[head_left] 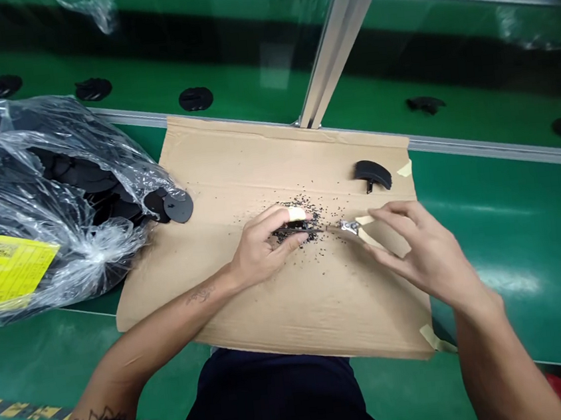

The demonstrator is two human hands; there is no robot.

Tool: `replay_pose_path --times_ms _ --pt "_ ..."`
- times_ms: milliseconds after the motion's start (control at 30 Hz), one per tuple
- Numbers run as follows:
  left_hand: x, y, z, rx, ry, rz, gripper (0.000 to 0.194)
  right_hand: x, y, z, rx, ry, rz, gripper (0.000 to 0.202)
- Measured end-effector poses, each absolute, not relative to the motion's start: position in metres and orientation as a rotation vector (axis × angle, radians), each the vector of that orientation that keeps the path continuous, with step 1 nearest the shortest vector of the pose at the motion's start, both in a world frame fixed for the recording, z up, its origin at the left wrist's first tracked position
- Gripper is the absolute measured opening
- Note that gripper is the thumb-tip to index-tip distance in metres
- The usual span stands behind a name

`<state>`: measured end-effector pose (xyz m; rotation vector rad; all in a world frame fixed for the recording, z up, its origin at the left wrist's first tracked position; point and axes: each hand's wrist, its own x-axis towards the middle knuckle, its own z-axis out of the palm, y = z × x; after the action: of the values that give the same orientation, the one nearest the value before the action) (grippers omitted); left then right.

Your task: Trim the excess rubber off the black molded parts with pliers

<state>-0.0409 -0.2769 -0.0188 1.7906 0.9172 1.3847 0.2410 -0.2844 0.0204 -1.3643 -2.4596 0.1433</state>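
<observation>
Glossy green workbench surface [515,245] fills the view, with pale glare patches on the right; a flat brown corrugated cardboard sheet [270,304] lies on it, held by beige tape at the corners. 1 slanted silver metal post [337,37] rises behind, meeting a silver aluminium rail [504,146] that crosses the bench. Beyond the rail runs a green conveyor belt [257,85], darkly shadowed along its far side.

Hands [264,245] trimming, perhaps, on cardboard [281,310].
</observation>
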Motion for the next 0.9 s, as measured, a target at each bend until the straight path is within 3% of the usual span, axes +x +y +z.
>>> replay_pose_path --times_ms 200,367,900 --pt "-0.041 -0.275 -0.021 1.848 0.928 1.345 0.022 0.206 -0.269 0.015 -1.163 -2.166 0.404 0.029" --pt "-0.043 -0.277 -0.025 1.878 0.976 1.213 0.023 0.198 -0.28 0.0 -1.119 -2.118 0.687 0.029" --pt "-0.044 -0.276 -0.029 2.084 0.878 1.131 0.02 0.208 -0.284 -0.008 -1.019 -2.259 0.386 0.047"
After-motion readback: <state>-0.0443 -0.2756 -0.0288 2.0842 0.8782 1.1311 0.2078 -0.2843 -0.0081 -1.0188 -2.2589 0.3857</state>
